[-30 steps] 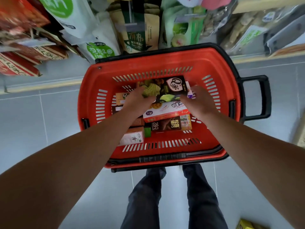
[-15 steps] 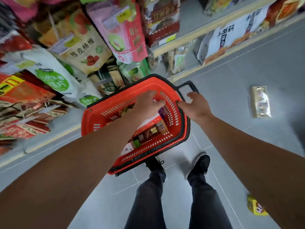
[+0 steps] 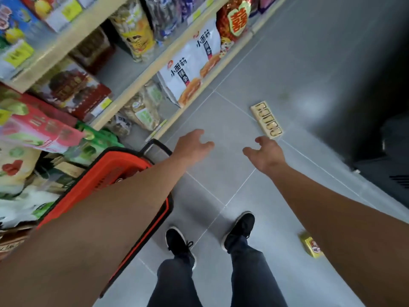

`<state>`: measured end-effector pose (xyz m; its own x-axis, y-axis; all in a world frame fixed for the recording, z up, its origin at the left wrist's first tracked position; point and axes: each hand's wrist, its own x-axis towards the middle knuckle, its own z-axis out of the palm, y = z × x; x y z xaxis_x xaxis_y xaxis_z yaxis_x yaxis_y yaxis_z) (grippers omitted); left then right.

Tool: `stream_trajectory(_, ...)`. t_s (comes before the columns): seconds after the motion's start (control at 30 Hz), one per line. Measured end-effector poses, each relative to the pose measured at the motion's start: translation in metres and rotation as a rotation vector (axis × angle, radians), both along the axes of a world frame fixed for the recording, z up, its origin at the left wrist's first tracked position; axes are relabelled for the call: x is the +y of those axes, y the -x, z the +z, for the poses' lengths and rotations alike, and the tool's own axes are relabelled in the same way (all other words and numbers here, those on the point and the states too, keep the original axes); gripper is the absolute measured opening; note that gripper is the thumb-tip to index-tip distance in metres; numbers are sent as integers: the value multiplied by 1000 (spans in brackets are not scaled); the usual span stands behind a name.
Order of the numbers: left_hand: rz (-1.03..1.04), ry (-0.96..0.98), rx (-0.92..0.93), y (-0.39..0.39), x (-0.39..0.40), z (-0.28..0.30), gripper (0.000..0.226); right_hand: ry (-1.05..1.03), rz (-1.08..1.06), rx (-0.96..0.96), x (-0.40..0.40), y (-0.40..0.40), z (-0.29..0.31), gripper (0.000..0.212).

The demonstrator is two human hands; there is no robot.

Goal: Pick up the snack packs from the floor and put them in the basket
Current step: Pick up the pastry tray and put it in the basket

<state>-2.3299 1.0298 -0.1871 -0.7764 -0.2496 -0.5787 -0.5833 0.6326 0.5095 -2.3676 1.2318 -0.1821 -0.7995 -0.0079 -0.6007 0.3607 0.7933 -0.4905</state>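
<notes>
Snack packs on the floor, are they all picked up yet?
Not yet. Done: nothing can be confirmed, since the arm hides the inside of the basket. In hand: nothing; the left hand and right hand are empty, reaching ahead. Left: a cream pack and a yellow pack lie on the floor.

A single wide-angle head camera looks steeply down and forward along a shop aisle, tilted, with the floor [image 3: 276, 80] well below, shelves [image 3: 141, 78] at left, and the wearer's shoes [image 3: 180, 244] at bottom.
</notes>
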Motion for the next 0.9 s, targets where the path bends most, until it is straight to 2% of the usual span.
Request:
stream_trajectory(0.17,-67,-14,-5,78,75,-6,63,-17,-101,1,75,52,-4,61)
stream_trajectory(0.37,-192,-8,-13,160,126,-17,68,-58,-171,-29,124,110,-18,62)
stream_trajectory(0.53,-297,-17,-30,229,138,-32,67,-67,-224,-46,135,172,-36,59)
stream_trajectory(0.67,-332,-36,-53,286,133,-44,52,-59,-272,-60,126,229,-57,59)
stream_trajectory(0.9,-362,-69,-120,370,124,-102,55,-31,-354,-111,124,299,-119,56)
